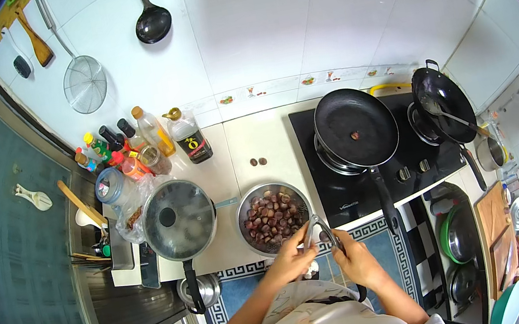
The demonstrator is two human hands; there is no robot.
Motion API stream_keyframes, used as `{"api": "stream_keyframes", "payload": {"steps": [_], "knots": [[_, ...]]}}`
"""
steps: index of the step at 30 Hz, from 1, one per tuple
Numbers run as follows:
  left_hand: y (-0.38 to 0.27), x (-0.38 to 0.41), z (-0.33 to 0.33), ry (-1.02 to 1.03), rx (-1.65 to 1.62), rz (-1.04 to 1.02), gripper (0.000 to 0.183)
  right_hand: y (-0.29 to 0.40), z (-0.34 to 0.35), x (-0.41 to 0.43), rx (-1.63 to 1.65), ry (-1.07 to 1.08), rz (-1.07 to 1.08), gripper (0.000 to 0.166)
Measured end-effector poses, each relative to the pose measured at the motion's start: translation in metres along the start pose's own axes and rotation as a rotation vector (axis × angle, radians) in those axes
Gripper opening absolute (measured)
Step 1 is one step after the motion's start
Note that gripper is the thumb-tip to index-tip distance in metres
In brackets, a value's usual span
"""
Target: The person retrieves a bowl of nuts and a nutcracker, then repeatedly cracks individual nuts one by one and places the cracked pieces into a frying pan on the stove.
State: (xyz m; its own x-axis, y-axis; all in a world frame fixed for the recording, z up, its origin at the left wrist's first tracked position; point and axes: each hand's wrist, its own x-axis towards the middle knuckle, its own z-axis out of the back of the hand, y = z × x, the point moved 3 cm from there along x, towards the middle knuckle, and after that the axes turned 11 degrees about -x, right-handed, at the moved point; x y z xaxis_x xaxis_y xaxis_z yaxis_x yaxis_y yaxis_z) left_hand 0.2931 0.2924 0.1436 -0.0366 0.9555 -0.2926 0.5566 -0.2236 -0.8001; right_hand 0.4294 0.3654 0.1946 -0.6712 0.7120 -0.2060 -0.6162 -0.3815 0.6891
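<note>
In front of my body, both hands hold a V-shaped hinged metal tool (pixel 316 219) resembling a nutcracker, its joint pointing toward the counter. My left hand (pixel 291 261) grips one arm; my right hand (pixel 357 258) is closed around the other, darker arm. A dark round chestnut (pixel 323 236) shows between the two arms; whether fingers touch it is unclear. Just beyond the tool, a perforated stainless steel bowl (pixel 242 205) holds many brown chestnuts (pixel 271 214). Two dark chestnuts (pixel 258 161) lie on the counter behind it.
To the left stands a glass-lidded pan (pixel 179 220), its handle jutting past the counter edge. Behind it are several sauce bottles (pixel 130 138) and an oil bottle (pixel 189 135). A frying pan (pixel 356 119) with one small brown piece (pixel 355 135) and a wok (pixel 441 101) occupy the cooktop (pixel 349 198).
</note>
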Motion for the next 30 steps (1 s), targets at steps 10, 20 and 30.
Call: {"api": "stream_keyframes", "payload": {"steps": [10, 20, 30], "knots": [[-0.002, -0.018, 0.043, -0.167, -0.122, -0.085, 0.024, 0.006, -0.001, -0.008, 0.817, 0.342, -0.319, 0.013], [-0.009, -0.022, -0.029, -0.258, 0.531, -0.466, 0.032, 0.015, -0.015, -0.019, 0.761, 0.307, -0.289, 0.011], [0.001, -0.018, -0.026, -0.212, 0.363, -0.487, 0.025, 0.013, -0.011, -0.024, 0.82, 0.335, -0.334, 0.016]]}}
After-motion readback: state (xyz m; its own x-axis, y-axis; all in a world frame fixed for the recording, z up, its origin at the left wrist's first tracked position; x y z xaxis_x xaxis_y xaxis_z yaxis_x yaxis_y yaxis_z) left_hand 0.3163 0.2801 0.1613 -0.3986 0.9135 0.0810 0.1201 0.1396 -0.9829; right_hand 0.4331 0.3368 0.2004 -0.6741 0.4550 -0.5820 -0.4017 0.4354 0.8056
